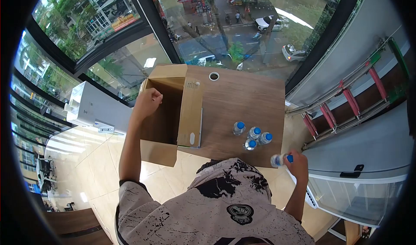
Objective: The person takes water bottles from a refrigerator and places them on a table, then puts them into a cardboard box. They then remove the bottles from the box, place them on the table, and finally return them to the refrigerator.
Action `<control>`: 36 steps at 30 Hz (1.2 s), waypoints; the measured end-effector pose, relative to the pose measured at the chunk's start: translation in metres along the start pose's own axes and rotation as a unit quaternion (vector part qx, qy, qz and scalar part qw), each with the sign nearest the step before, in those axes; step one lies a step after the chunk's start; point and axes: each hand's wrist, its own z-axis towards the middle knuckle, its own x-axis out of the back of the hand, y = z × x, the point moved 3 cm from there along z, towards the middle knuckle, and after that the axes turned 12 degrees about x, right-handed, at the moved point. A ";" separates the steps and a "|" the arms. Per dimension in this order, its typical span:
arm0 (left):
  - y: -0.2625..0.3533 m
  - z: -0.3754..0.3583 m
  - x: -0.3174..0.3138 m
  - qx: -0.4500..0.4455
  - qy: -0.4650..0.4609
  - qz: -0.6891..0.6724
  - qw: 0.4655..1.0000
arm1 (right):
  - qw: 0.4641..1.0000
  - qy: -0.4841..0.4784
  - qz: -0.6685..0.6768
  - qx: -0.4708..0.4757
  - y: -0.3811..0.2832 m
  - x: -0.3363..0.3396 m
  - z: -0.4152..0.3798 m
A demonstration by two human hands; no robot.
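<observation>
My left hand (149, 101) is closed, fingers curled, at the left side of an open cardboard box (190, 110). Whether it grips the box's edge or something else is hidden. My right hand (298, 163) is wrapped around the blue-cap end of a small clear water bottle (276, 160). That bottle lies almost sideways, just off the table's front right corner, its base pointing left. Several similar bottles with blue caps (252, 136) stand upright, grouped on the right part of the table. Shadow covers much of the box's inside.
The brown wooden table (236, 93) has a round cable hole (214, 76) near its back edge. Tall windows rise behind it. A folded ladder (346, 97) leans at right, above a grey cabinet (359, 152). A white unit (97, 108) stands left of the box.
</observation>
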 end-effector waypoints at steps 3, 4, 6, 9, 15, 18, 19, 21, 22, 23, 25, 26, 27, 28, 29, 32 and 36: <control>-0.042 0.034 -0.043 -0.048 0.025 0.373 0.926 | 0.999 -0.036 0.011 0.012 0.019 -0.040 0.009; -0.038 0.032 -0.062 -0.006 -0.011 0.453 0.891 | 0.999 -0.034 0.010 0.010 0.022 -0.049 0.015; -0.050 0.044 -0.105 0.007 -0.207 0.467 0.860 | 0.998 -0.048 0.022 0.019 0.025 -0.067 0.022; -0.081 0.058 -0.148 -0.179 -0.425 0.245 0.853 | 0.997 -0.020 0.039 0.065 0.022 -0.085 0.032; -0.115 0.044 -0.194 -0.168 -0.452 0.380 0.789 | 0.998 -0.007 0.044 0.040 0.008 -0.101 0.037; -0.125 0.040 -0.207 -0.169 -0.466 0.394 0.774 | 0.997 0.037 0.041 0.055 0.000 -0.104 0.034; -0.126 0.040 -0.209 -0.167 -0.470 0.398 0.770 | 0.997 0.043 0.038 0.048 0.000 -0.107 0.034; -0.126 0.041 -0.213 -0.167 -0.477 0.399 0.765 | 0.997 0.061 0.042 0.023 -0.002 -0.113 0.030; -0.127 0.039 -0.214 -0.164 -0.480 0.399 0.764 | 0.997 0.060 0.042 0.019 -0.005 -0.114 0.028; -0.128 0.039 -0.216 -0.165 -0.481 0.399 0.763 | 0.996 0.081 0.039 0.011 -0.006 -0.114 0.025; -0.129 0.037 -0.218 -0.165 -0.485 0.397 0.762 | 0.994 0.100 0.034 0.004 -0.008 -0.116 0.022; -0.129 0.036 -0.218 -0.166 -0.488 0.396 0.760 | 0.993 0.116 0.033 -0.001 -0.007 -0.120 0.021; -0.128 0.035 -0.219 -0.168 -0.490 0.396 0.759 | 0.991 0.133 0.032 -0.006 -0.007 -0.121 0.020; -0.128 0.035 -0.221 -0.169 -0.491 0.396 0.758 | 0.991 0.133 0.033 -0.005 -0.007 -0.122 0.020; -0.127 0.034 -0.222 -0.170 -0.493 0.397 0.755 | 0.990 0.131 0.044 -0.017 -0.007 -0.123 0.019; -0.127 0.032 -0.226 -0.172 -0.499 0.394 0.752 | 0.988 0.131 0.065 -0.044 -0.008 -0.121 0.023; -0.125 0.029 -0.230 -0.178 -0.509 0.396 0.744 | 0.990 0.097 0.081 -0.062 -0.015 -0.105 0.023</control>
